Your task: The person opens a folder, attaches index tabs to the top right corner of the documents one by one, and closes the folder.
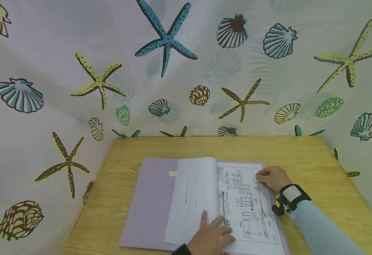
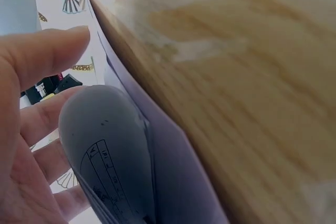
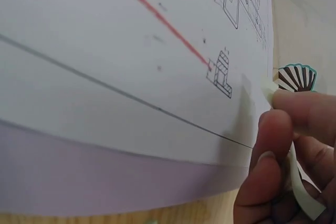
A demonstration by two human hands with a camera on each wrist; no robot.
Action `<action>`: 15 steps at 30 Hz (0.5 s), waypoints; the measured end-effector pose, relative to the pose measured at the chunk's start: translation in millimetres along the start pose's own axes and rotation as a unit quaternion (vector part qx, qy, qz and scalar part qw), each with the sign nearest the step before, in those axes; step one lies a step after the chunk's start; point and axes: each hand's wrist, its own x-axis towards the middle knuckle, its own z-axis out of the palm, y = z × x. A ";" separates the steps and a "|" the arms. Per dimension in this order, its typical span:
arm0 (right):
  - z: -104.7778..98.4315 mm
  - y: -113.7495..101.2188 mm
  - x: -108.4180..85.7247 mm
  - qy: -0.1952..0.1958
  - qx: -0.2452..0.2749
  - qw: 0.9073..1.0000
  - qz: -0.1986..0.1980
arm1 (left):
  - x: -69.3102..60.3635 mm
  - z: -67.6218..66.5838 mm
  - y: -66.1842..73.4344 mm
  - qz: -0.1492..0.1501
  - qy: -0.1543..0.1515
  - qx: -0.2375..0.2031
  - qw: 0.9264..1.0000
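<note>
A lilac folder lies open on the table, with white sheets inside. On its right side is a printed technical drawing; a turned-over sheet lies to its left. My left hand rests with fingers spread across the lower inner part of the pages. In the left wrist view the curved page fold bulges beside that hand's fingers. At the drawing's upper right edge, my right hand pinches a pale green sticky strip between thumb and fingers. Part of the strip is hidden by the fingers.
Another pale green tab sticks at the turned sheet's left edge. The wooden table extends around the folder. Behind it hangs a white cloth printed with shells and starfish. A strapped wrist device sits on the right wrist.
</note>
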 end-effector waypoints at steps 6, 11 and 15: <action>2.5 1.4 6.7 -0.003 -0.002 1.000 -0.001 | 0.0 2.6 -0.8 0.007 0.013 -0.002 1.000; 4.6 4.1 10.4 -0.005 0.006 1.000 0.001 | 0.7 4.8 -1.2 0.010 0.016 -0.005 1.000; 6.3 4.5 9.2 -0.004 0.007 1.000 0.002 | 1.2 4.9 -1.3 0.010 0.014 -0.006 1.000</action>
